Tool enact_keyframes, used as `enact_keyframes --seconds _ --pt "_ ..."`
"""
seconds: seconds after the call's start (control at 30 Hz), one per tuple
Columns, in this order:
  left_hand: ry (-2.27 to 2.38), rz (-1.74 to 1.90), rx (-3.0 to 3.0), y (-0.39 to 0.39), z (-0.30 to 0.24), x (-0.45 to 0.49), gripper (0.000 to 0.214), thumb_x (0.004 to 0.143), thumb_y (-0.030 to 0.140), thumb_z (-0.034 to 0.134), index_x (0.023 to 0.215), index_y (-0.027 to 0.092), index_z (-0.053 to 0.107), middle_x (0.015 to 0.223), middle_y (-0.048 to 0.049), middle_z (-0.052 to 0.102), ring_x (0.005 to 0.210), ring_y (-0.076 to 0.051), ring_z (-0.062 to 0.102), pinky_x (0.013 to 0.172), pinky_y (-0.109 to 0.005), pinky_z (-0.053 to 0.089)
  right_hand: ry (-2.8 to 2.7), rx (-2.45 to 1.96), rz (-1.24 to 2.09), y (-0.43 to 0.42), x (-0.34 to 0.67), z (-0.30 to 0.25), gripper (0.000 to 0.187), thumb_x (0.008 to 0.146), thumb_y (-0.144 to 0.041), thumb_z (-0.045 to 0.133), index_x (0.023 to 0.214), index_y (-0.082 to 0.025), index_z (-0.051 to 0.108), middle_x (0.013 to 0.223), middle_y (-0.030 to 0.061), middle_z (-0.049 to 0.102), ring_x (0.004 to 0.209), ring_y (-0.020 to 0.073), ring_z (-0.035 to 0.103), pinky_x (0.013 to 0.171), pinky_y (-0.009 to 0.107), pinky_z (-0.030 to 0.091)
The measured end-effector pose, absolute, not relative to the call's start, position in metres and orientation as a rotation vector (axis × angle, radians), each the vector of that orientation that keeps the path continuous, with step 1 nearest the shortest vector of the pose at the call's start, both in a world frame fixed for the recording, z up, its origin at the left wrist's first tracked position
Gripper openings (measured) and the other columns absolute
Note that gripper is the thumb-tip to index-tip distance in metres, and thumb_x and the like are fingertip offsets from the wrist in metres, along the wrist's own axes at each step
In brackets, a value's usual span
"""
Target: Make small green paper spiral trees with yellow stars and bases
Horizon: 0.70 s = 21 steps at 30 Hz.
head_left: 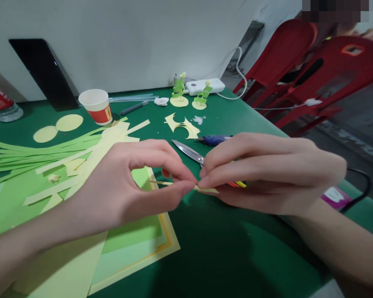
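Between both hands is a narrow pale yellow paper strip (209, 191), pinched near the middle of the view above the green tabletop. My left hand (143, 186) holds it between thumb and forefinger, with a thin end sticking out to the left. The fingertips of my right hand (267, 174) press on the same strip from the other side and partly hide it. Behind the right fingers lie scissors (189, 152), their blades showing and handles mostly covered. A blue-handled tool (211, 140) rests just beyond them.
Green paper strips (49, 151) and stacked coloured sheets (133, 244) lie on the left. A paper cup (95, 106), a leaning black phone (45, 74) and a bottle (1, 101) stand behind. Two small paper plants (179, 93) stand near a white power strip (205, 86). Red chairs (345, 78) are right.
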State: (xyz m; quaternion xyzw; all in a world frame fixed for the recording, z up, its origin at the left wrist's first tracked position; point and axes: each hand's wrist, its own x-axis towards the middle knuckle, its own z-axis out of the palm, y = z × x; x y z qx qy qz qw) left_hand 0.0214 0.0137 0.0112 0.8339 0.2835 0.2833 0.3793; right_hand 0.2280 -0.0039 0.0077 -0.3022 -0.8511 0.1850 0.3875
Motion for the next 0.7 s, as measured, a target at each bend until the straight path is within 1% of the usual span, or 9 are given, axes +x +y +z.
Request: enact_keyframes --seconds 0.1,0.2,0.33,0.4,0.43,0.5,0.57,0.6,0.7 --pt "0.736 0.756 2.202 0.0129 0.0121 0.0221 0.007 0.076 0.019 0.065 0.077 0.026 0.066 0.076 0.0072 0.066 0.068 -0.009 0.058 0.079 -0.024 0.048 -2.206 -0.749 0.348 -0.0042 0.227 0.0072 0.016 0.077 -0.021 0.059 0.072 -0.032 0.069 0.076 -0.0008 0.068 0.059 0.0104 0.06 0.055 0.023 0.049" --pt "0.755 0.774 2.282 0.0119 0.0133 0.0229 0.006 0.077 0.02 0.064 0.075 0.025 0.066 0.075 0.0068 0.065 0.068 -0.01 0.057 0.08 -0.025 0.045 -2.238 -0.654 0.218 -0.0033 0.2261 0.0066 0.018 0.077 -0.014 0.058 0.075 -0.029 0.068 0.076 -0.0015 0.067 0.06 0.0083 0.06 0.055 0.02 0.048" --pt "0.784 0.786 2.323 0.0114 0.0143 0.0236 0.007 0.077 0.02 0.063 0.073 0.024 0.066 0.075 0.006 0.066 0.066 -0.01 0.057 0.073 -0.026 0.044 -2.254 -0.611 0.135 -0.0015 0.2248 0.0064 0.016 0.074 -0.01 0.061 0.075 -0.025 0.067 0.074 -0.0005 0.067 0.06 0.0072 0.06 0.055 0.018 0.047" --pt "0.804 0.799 2.334 0.0116 0.0143 0.0243 0.008 0.077 0.019 0.062 0.071 0.024 0.065 0.074 0.0062 0.065 0.065 -0.01 0.057 0.069 -0.026 0.043 -2.247 -0.616 0.146 -0.0006 0.2237 0.0065 0.016 0.073 -0.011 0.062 0.072 -0.026 0.067 0.072 -0.0004 0.067 0.058 0.0075 0.059 0.052 0.018 0.046" --pt "0.813 0.811 2.343 0.0116 0.0142 0.0248 0.009 0.077 0.018 0.062 0.07 0.023 0.065 0.074 0.0066 0.065 0.065 -0.01 0.056 0.07 -0.026 0.042 -2.24 -0.623 0.163 -0.0002 0.223 0.0066 0.017 0.073 -0.011 0.062 0.071 -0.027 0.067 0.071 -0.0008 0.067 0.057 0.0078 0.059 0.051 0.019 0.046" --pt "0.834 0.837 2.379 0.0115 0.0136 0.0259 0.01 0.075 0.016 0.063 0.069 0.023 0.065 0.073 0.0077 0.065 0.063 -0.008 0.056 0.081 -0.028 0.042 -2.228 -0.629 0.193 0.0005 0.222 0.0064 0.019 0.071 -0.011 0.063 0.069 -0.029 0.068 0.069 -0.0017 0.067 0.056 0.0081 0.059 0.049 0.019 0.045" --pt "0.848 0.868 2.437 0.0109 0.0128 0.027 0.01 0.074 0.014 0.062 0.068 0.023 0.064 0.07 0.0081 0.064 0.06 -0.007 0.054 0.095 -0.032 0.036 -2.227 -0.623 0.186 0.0009 0.2214 0.0057 0.02 0.07 -0.009 0.063 0.069 -0.029 0.068 0.07 -0.0015 0.067 0.057 0.008 0.059 0.05 0.019 0.045" --pt "0.853 0.881 2.469 0.0103 0.0123 0.0275 0.011 0.073 0.013 0.062 0.067 0.022 0.063 0.069 0.008 0.063 0.06 -0.007 0.054 0.099 -0.034 0.033 -2.231 -0.616 0.163 0.0009 0.2214 0.0051 0.02 0.07 -0.009 0.063 0.07 -0.028 0.068 0.071 -0.0012 0.067 0.057 0.0078 0.059 0.05 0.018 0.046" --pt "0.852 0.906 2.557 0.0083 0.0112 0.0289 0.012 0.072 0.01 0.059 0.066 0.02 0.061 0.068 0.0072 0.063 0.061 -0.007 0.054 0.103 -0.037 0.031 -2.256 -0.593 0.071 0.0004 0.2219 0.0027 0.016 0.072 -0.01 0.062 0.072 -0.025 0.066 0.072 -0.0006 0.067 0.058 0.007 0.059 0.052 0.017 0.046"
